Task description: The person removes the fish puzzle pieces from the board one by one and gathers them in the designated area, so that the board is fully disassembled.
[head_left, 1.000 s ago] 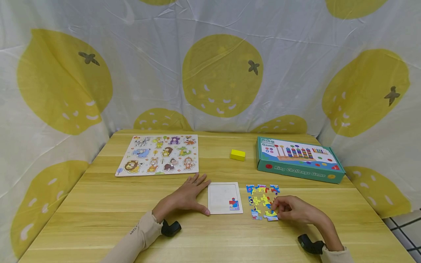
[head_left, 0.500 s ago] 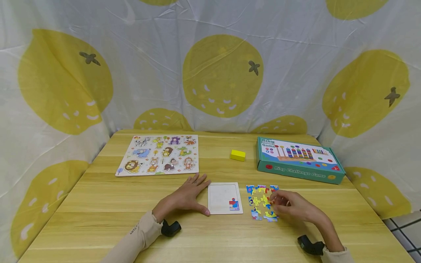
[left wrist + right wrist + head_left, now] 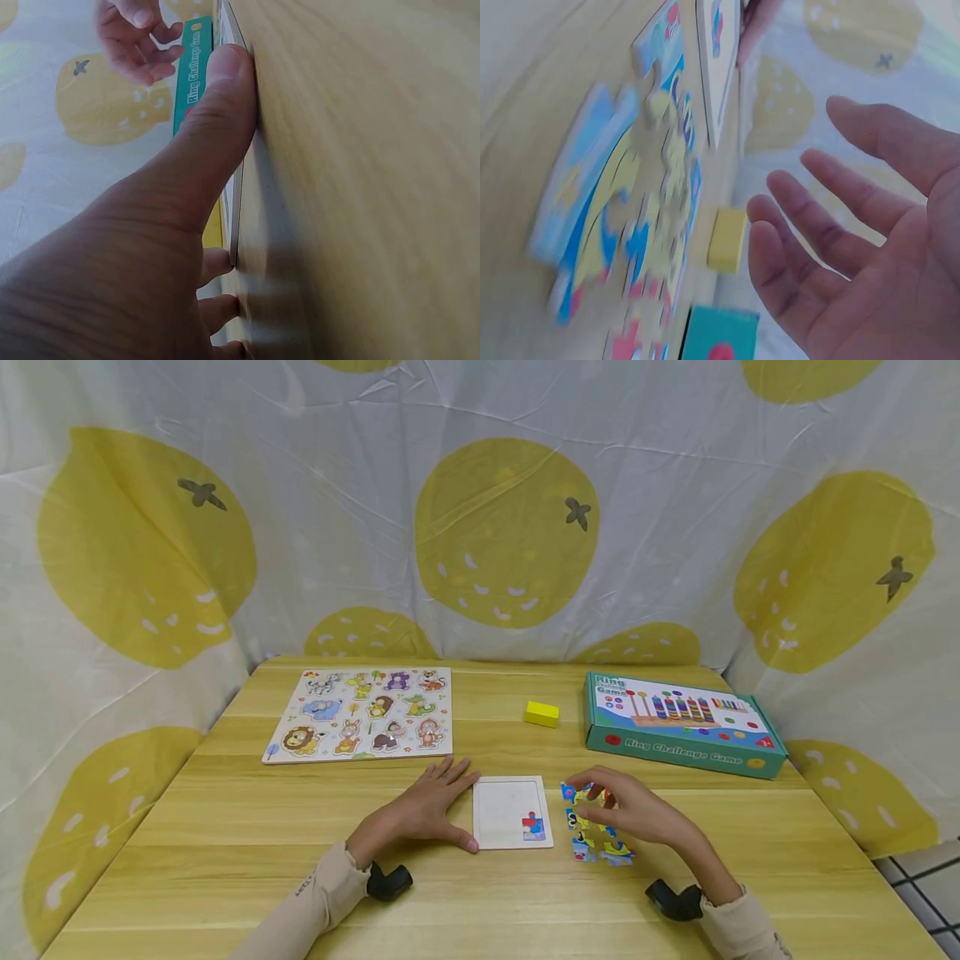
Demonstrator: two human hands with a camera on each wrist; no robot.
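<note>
A white puzzle tray (image 3: 506, 802) lies flat in front of me, with a red and blue jigsaw piece (image 3: 533, 827) in its lower right corner. My left hand (image 3: 423, 806) rests beside its left edge, fingers spread; the thumb touches the tray's near left corner. Several loose jigsaw pieces (image 3: 617, 853), mostly yellow and blue, lie in rough rows to the right of the tray. Above them hovers my right hand (image 3: 633, 806), hiding part of the group. Its fingers (image 3: 832, 225) are loosely bent, holding nothing in the right wrist view.
An animal peg puzzle board (image 3: 360, 714) lies at the back left. A yellow block (image 3: 542, 714) sits behind the tray, and a green Ring Challenge Game box (image 3: 682, 722) stands at the back right. A lemon-print curtain (image 3: 510, 527) hangs behind the table.
My right hand has risen from the right side of the loose pieces and moved left and away from me, over the group. My left hand and the tray have stayed put.
</note>
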